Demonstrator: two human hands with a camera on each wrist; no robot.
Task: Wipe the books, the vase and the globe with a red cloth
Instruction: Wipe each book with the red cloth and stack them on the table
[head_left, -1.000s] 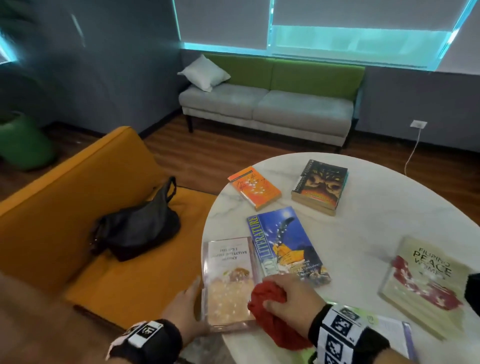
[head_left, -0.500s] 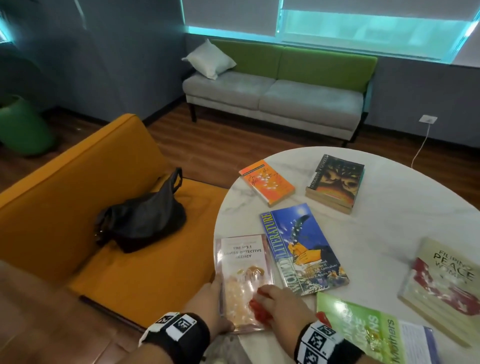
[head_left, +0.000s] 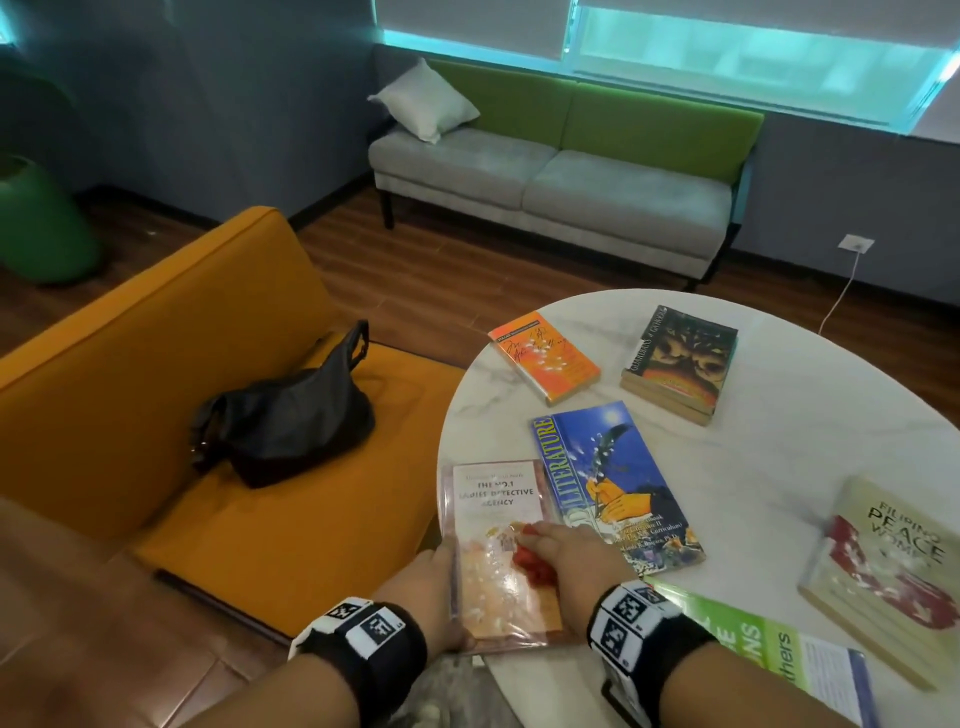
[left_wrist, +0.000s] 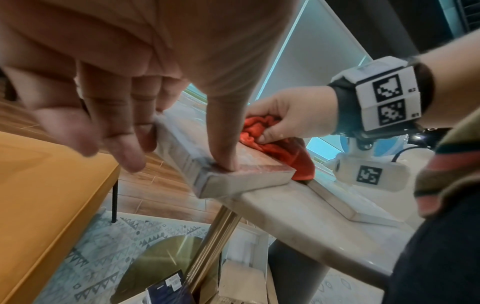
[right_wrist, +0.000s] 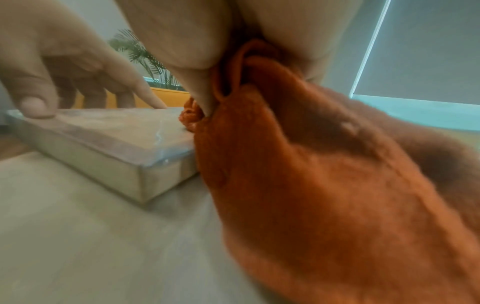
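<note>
White marble table (head_left: 779, 467) carries several books, among them a blue literature book (head_left: 613, 483). At its near left edge lies a plastic-wrapped paperback (head_left: 498, 551), one corner overhanging the rim. Beside the table, a black bag (head_left: 285, 421) sits on an orange sofa (head_left: 104, 395). The left hand (left_wrist: 145, 67) steadies that paperback, thumb pressed on the cover, fingers spread loosely off the spine side. The right hand (head_left: 566, 551) has its fingers curled around a bunched red cloth (left_wrist: 275, 148), apparently pressing it onto the cover's right half.
</note>
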